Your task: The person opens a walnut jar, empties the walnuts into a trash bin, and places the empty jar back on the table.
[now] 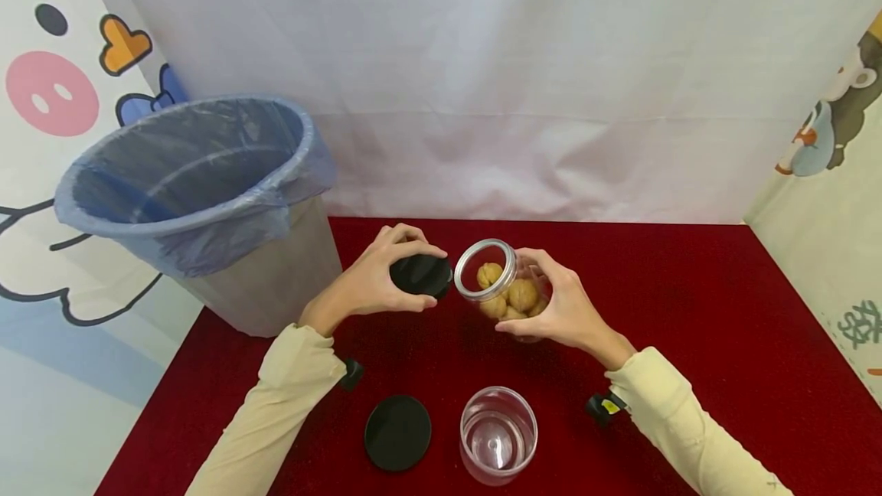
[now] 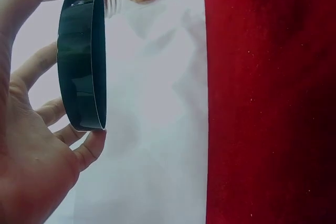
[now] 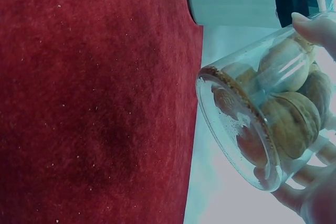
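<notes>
In the head view my left hand [image 1: 375,274] grips a round black lid [image 1: 420,274] by its rim, thumb and fingers on opposite edges. The left wrist view shows that lid [image 2: 81,61] held on edge, its open side facing the jar. My right hand [image 1: 565,305] holds a clear jar of walnuts [image 1: 521,295], tilted with its uncovered mouth toward the lid. Several walnuts [image 3: 294,119] lie inside, with brown crumbs around the bottom edge in the right wrist view. Lid and jar mouth are very close; I cannot tell whether they touch.
A second clear jar [image 1: 498,438], open at the top, stands near the front of the red cloth [image 1: 689,305]. Beside it lies another black lid [image 1: 397,433]. A bin [image 1: 276,266] with a blue liner [image 1: 207,232] stands at the left, and a white curtain [image 1: 551,136] hangs behind.
</notes>
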A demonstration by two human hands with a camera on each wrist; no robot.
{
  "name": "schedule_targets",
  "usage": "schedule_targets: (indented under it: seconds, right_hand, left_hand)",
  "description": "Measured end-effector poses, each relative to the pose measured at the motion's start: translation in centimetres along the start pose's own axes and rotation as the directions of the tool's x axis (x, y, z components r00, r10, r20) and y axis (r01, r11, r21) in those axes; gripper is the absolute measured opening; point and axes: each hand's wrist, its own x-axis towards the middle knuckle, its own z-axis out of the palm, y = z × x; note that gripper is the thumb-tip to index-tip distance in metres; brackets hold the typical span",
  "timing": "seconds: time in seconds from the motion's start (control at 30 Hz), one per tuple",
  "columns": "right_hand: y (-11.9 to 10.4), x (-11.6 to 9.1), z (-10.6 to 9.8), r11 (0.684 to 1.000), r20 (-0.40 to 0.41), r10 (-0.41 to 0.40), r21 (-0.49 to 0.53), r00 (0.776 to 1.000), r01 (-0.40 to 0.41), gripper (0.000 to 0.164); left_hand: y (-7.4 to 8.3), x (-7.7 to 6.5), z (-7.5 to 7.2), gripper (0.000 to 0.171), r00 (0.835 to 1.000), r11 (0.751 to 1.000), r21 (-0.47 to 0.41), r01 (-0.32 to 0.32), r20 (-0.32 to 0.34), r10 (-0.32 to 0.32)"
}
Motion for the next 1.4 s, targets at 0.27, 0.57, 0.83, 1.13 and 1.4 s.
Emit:
schedule_targets:
  seconds: [0.27, 0.57, 0.83, 1.13, 1.4]
  right_hand:
    - [-2.6, 0.0, -0.9, 1.0, 0.002, 0.009, -0.003, 1.0, -0.009, 0.082]
    - [-0.4, 0.0, -0.5, 1.0, -0.01, -0.021, -0.016, 1.0, 0.021, 0.085]
    - [1.8, 0.0, -0.2, 1.0, 0.009, -0.016, -0.006, 1.0, 0.016, 0.088]
    - [1.6, 0.1, -0.4, 1.0, 0.01, -0.016, 0.001, 1.0, 0.016, 0.088]
    - [-1.1, 0.3, -1.1, 1.0, 0.004, -0.014, -0.005, 1.0, 0.014, 0.085]
  left_hand:
    - [-0.5, 0.1, 0.3, 0.056, 1.0, 1.0, -0.012, 0.005, 0.004, -0.005]
    - [-1.1, 0.1, 0.9, 0.055, 1.0, 1.0, -0.022, 0.02, 0.015, -0.02]
    - [-1.7, 0.1, 1.3, 0.055, 0.999, 0.999, -0.016, 0.04, 0.013, -0.04]
    - [-2.4, -0.1, 2.0, 0.054, 0.996, 0.996, -0.021, 0.089, 0.025, -0.088]
    - [-3.0, -0.1, 2.6, 0.055, 0.993, 0.993, -0.027, 0.117, 0.038, -0.116]
